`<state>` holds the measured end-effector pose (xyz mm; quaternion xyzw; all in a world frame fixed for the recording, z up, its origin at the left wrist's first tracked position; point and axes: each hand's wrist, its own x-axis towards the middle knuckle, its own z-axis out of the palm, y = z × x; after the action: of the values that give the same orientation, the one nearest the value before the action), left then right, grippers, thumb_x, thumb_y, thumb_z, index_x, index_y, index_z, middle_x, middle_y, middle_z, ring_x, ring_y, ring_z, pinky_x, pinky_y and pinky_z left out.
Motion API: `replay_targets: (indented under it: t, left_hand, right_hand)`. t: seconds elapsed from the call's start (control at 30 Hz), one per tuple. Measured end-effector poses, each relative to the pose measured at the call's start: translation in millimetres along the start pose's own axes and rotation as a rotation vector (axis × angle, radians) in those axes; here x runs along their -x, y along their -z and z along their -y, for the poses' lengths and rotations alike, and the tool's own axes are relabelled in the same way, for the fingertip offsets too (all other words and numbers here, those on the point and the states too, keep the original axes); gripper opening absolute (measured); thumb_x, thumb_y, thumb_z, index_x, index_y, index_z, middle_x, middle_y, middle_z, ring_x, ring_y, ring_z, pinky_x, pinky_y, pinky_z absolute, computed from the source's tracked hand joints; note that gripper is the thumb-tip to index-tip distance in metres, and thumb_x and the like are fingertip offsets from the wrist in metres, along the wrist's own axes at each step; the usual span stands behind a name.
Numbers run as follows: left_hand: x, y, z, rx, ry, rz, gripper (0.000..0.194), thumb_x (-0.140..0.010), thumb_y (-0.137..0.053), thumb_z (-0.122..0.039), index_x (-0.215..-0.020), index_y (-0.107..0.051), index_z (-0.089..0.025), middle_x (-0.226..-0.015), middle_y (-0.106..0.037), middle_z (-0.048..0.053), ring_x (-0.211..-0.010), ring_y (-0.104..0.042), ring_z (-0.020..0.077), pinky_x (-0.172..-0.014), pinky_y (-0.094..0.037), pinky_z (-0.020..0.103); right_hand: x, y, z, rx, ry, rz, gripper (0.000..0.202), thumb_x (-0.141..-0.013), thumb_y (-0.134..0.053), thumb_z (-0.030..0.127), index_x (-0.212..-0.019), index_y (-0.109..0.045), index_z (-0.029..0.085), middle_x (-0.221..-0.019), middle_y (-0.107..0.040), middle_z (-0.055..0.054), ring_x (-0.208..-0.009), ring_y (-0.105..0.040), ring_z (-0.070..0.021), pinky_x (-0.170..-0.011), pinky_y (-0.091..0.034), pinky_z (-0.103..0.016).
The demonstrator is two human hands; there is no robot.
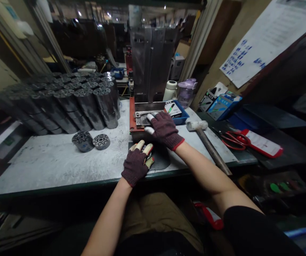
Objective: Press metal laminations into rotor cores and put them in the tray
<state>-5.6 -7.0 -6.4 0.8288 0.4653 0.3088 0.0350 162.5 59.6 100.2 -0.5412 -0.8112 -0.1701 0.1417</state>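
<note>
My left hand (136, 164), in a dark maroon glove with pale fingertips, is curled over a slotted round metal core (149, 155) on a dark mat (161, 160) at the bench's front edge. Most of that core is hidden by the fingers. My right hand (165, 129), gloved alike, reaches over a small metal fixture (141, 121) on an orange-red base (132, 115). Its thumb and fingers are apart at the fixture's front, and no held thing shows. Left of my hands, two slotted metal cores (101, 141) lie on the white bench top (62, 163).
Stacked metal cores (83, 106) fill the back left. Behind my right hand are a blue tray (184, 117) holding a pen box (173, 108), a white bottle (170, 90) and a purple bottle (187, 93). A mallet (205, 142) and red-handled scissors (234, 139) lie right.
</note>
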Motion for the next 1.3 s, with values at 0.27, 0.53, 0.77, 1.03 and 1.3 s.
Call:
replay_targets:
  t: [0.27,0.53,0.77,1.03,1.3]
  left_hand:
    - [-2.5,1.5,-0.9,0.006,0.127,-0.020,0.068,-0.082,-0.074,-0.047,-0.143,-0.054,-0.023,-0.144,-0.051,0.016,-0.128,-0.053,0.0351,-0.108,-0.045,0.050]
    - [-2.0,0.9,5.6,0.144,0.109,0.014,0.073,-0.076,-0.074,-0.037,-0.144,-0.051,-0.022,-0.143,-0.054,0.013,-0.132,-0.051,0.0310,-0.112,-0.042,0.047]
    - [-2.9,-1.7,7.7,0.131,0.100,0.019,0.075,-0.073,-0.074,-0.032,-0.144,-0.051,-0.022,-0.139,-0.057,0.012,-0.129,-0.053,0.0308,-0.111,-0.043,0.047]
    - [-3.0,-0.9,0.9,0.028,0.215,-0.032,0.073,-0.078,-0.076,-0.049,-0.140,-0.054,-0.017,-0.136,-0.057,0.018,-0.122,-0.058,0.0348,-0.104,-0.048,0.049]
    - [-1.3,-1.5,6.9,0.109,0.112,-0.014,0.074,-0.080,-0.076,-0.040,-0.145,-0.048,-0.019,-0.145,-0.052,0.015,-0.134,-0.050,0.0318,-0.113,-0.043,0.046]
  right_hand:
    - [12.8,2.0,10.6,-0.106,-0.014,0.085,0.036,-0.102,-0.041,0.029,-0.115,-0.071,0.014,-0.111,-0.072,-0.015,-0.104,-0.064,-0.0274,-0.086,-0.046,-0.037]
    - [68.3,-11.7,28.5,-0.252,0.177,0.436,0.034,-0.098,-0.050,0.026,-0.124,-0.068,0.016,-0.119,-0.073,-0.014,-0.108,-0.069,-0.0276,-0.089,-0.051,-0.037]
    - [39.0,9.5,51.7,-0.070,0.162,0.582,0.037,-0.096,-0.050,0.021,-0.128,-0.067,0.012,-0.112,-0.074,-0.019,-0.101,-0.070,-0.0293,-0.085,-0.050,-0.037]
    - [11.0,-1.9,7.5,-0.044,-0.055,-0.020,0.053,-0.102,-0.043,0.044,-0.140,-0.058,0.010,-0.127,-0.065,-0.020,-0.120,-0.053,-0.0325,-0.104,-0.034,-0.045]
    - [-0.7,-1.5,5.8,-0.022,0.012,0.050,0.039,-0.103,-0.040,0.032,-0.117,-0.070,0.013,-0.112,-0.070,-0.016,-0.106,-0.060,-0.0282,-0.091,-0.040,-0.039]
